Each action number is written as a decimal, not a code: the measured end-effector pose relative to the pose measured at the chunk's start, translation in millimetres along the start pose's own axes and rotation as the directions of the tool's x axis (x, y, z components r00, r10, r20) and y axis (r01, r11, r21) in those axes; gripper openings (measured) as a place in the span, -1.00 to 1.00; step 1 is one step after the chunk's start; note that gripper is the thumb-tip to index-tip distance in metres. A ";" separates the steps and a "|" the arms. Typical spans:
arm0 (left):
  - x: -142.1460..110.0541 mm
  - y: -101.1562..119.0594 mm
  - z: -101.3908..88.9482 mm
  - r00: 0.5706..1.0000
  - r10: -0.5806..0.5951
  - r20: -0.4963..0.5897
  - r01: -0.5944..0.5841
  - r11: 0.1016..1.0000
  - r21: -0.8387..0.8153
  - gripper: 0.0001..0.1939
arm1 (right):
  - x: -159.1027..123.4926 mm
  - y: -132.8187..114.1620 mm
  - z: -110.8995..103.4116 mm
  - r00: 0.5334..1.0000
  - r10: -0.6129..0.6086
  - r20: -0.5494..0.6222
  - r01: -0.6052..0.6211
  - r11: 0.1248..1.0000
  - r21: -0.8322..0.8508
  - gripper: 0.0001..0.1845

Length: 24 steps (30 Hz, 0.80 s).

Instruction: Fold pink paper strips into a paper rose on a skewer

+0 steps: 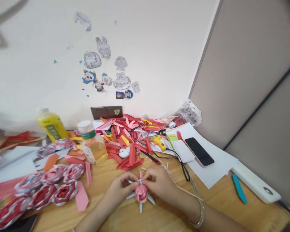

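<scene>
At lower centre, the left hand (125, 184) and right hand (158, 181) pinch a pink paper flower (141, 194), apparently shaping its upper petal (141, 175); the next fold likely needs gentle pressure.

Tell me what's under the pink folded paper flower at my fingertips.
Pale pointed strips stick out around the pink folded paper flower, over the brown wooden tabletop. The flower hides whatever lies directly beneath.

Cartoon cutouts (103, 47) dot the wall (164, 48) above brown sockets (100, 112).
</scene>
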<state>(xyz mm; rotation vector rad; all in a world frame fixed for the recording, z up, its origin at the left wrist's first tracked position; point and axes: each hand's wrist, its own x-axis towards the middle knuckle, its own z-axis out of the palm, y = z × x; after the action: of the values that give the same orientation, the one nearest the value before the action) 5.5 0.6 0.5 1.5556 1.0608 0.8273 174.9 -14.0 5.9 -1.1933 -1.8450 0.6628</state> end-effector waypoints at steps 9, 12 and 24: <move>-3.3 12.1 0.5 1.000 -0.003 0.005 0.002 0.987 0.163 -0.81 | -0.4 -6.8 -10.2 0.970 0.088 0.226 -0.129 0.976 0.177 -0.85; -6.7 15.1 1.3 0.999 0.043 -0.008 -0.040 0.971 0.235 -0.78 | -0.8 -8.0 -9.8 0.972 0.090 0.218 -0.124 0.981 0.147 -0.81; 1.1 3.2 -11.3 0.974 -0.115 0.194 0.153 0.968 -0.196 -0.59 | -5.3 -6.9 -4.1 0.986 -0.108 0.130 0.090 0.987 0.136 -0.92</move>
<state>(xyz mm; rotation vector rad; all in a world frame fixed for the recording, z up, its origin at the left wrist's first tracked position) -3.6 5.5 6.3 1.3374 0.9045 0.6678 176.3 -21.7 11.6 -0.9859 -1.9299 0.8126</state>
